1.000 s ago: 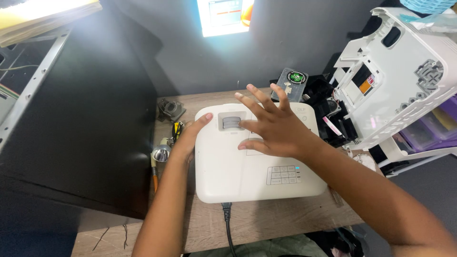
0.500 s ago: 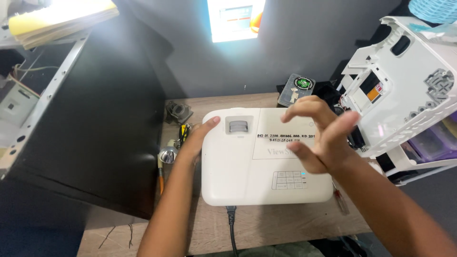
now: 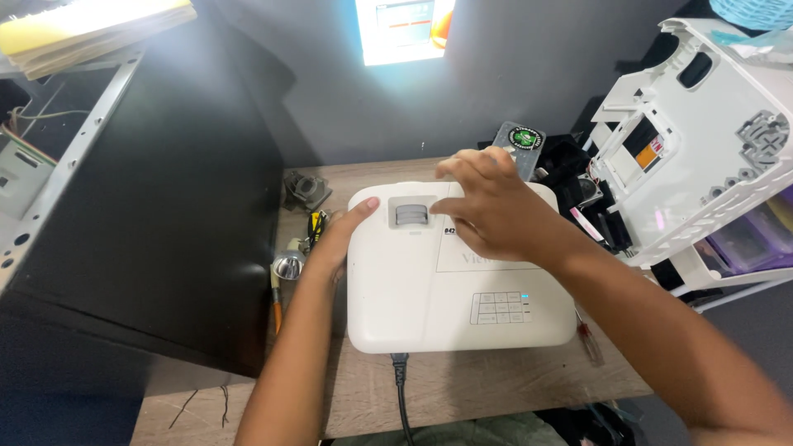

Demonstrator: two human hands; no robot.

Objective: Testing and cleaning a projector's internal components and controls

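A white projector [image 3: 429, 289] lies flat on a wooden table [image 3: 487, 388], its grey focus ring [image 3: 411, 213] near the far edge and a keypad [image 3: 500, 307] at the near right. My left hand [image 3: 340, 235] rests against the projector's left far corner, thumb on top. My right hand [image 3: 491, 206] hovers over the far top, fingers curled down beside the grey ring. A black power cable [image 3: 401, 388] leaves the near side.
A black computer case [image 3: 149, 206] stands at the left. A white plastic housing [image 3: 702, 140] leans at the right over dark parts. A lamp reflector [image 3: 287, 266], screwdrivers [image 3: 314, 227] and a small grey part [image 3: 304, 188] lie left of the projector. A bright projected image [image 3: 403, 29] glows on the grey wall.
My right hand lifted off the projector top, swung right, then came back to the far top beside the grey ring. The left hand stayed at the left corner.
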